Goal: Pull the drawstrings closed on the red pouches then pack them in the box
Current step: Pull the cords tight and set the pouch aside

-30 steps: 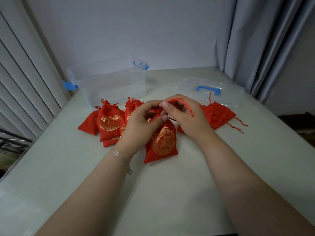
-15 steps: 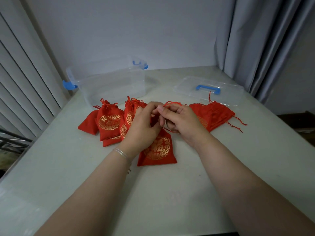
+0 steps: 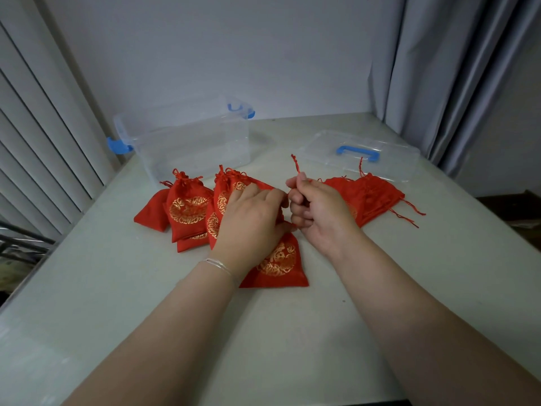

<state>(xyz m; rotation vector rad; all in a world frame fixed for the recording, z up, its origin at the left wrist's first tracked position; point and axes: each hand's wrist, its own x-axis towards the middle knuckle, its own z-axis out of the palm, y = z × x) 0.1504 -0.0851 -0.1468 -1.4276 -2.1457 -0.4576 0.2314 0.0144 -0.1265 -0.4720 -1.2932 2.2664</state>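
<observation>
The right hand (image 3: 317,210) pinches a red drawstring (image 3: 296,165), its knotted end poking up, likely to cinch the mouth. The left hand (image 3: 251,221) curls over the neck of the pouch (image 3: 278,263), seemingly to brace it against that pull. The pouch lies flat on the counter (image 3: 292,332), long axis running near to far, mouth pointing away. The clear box (image 3: 187,142) stands beyond, unpacked.

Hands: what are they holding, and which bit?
The right hand pinches the pouch's drawstring near its knotted end; the left hand grips the pouch's top.
</observation>
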